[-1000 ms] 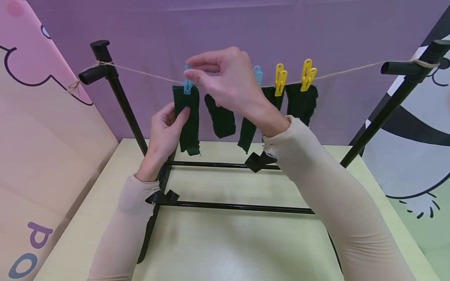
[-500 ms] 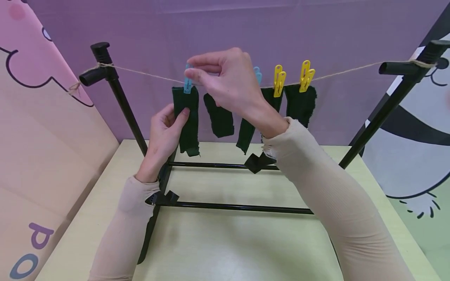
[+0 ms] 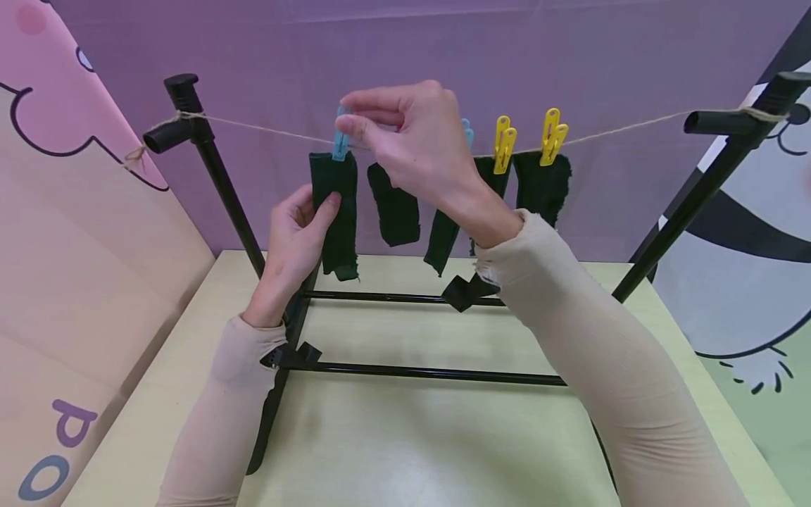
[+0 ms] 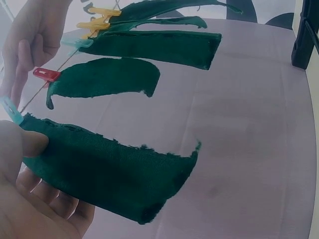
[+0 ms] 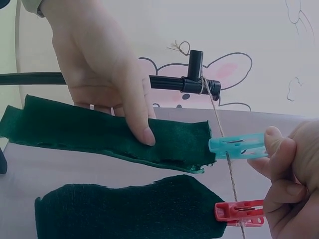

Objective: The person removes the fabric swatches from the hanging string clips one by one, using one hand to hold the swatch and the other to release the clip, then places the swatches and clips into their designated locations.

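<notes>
In the head view my left hand (image 3: 293, 236) holds a dark green cloth strip (image 3: 340, 232) between thumb and fingers, near its upper part. My right hand (image 3: 424, 141) pinches the handles of a light blue clothespin (image 3: 340, 146) at the strip's top edge. The right wrist view has the tip of the clothespin (image 5: 239, 145) just overlapping the cloth's end, with the string (image 5: 232, 179) crossing at the clothespin. Beside it a red clothespin (image 5: 239, 213) fixes a second green cloth (image 4: 107, 78) to the string; my right hand covers that clothespin in the head view.
Further right, more green cloths hang from another blue clothespin (image 3: 467, 132) and yellow clothespins (image 3: 505, 146). The string is tied to black posts (image 3: 222, 190) of a frame on a pale table (image 3: 418, 436). A purple backdrop (image 3: 266, 56) stands behind.
My right hand has risen slightly with the blue clothespin, which now overlaps less of the cloth's top edge. My left hand keeps its hold, almost still.
</notes>
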`<state>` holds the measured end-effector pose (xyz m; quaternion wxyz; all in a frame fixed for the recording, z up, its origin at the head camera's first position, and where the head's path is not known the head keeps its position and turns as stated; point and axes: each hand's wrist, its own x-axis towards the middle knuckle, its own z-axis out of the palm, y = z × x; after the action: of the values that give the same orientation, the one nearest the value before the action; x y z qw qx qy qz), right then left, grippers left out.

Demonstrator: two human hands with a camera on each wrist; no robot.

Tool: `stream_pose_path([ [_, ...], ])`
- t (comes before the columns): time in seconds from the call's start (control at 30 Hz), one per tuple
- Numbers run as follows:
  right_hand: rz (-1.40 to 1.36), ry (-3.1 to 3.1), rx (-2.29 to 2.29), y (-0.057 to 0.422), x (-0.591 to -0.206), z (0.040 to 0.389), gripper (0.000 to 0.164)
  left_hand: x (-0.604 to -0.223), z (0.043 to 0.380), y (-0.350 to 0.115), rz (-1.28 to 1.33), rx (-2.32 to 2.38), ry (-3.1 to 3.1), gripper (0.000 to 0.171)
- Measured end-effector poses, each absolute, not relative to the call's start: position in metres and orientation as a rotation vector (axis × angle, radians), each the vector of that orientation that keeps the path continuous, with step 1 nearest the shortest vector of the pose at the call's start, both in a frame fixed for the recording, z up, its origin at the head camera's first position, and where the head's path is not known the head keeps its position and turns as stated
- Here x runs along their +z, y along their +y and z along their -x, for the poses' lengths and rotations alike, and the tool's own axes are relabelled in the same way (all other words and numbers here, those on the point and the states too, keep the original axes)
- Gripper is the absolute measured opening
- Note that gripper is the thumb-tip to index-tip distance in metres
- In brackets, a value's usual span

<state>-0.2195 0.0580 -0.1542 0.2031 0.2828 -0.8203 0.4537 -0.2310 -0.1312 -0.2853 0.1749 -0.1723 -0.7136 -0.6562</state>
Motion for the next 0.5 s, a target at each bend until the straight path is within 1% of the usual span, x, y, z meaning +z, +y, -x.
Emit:
stream_pose_path([
  [0.5,-0.795,-2.261,1.261,0.0614,-0.1501,0.2190,0.028,-0.2849,0.2320,-0.1306,0.489,-1.860,-2.031,0.032],
])
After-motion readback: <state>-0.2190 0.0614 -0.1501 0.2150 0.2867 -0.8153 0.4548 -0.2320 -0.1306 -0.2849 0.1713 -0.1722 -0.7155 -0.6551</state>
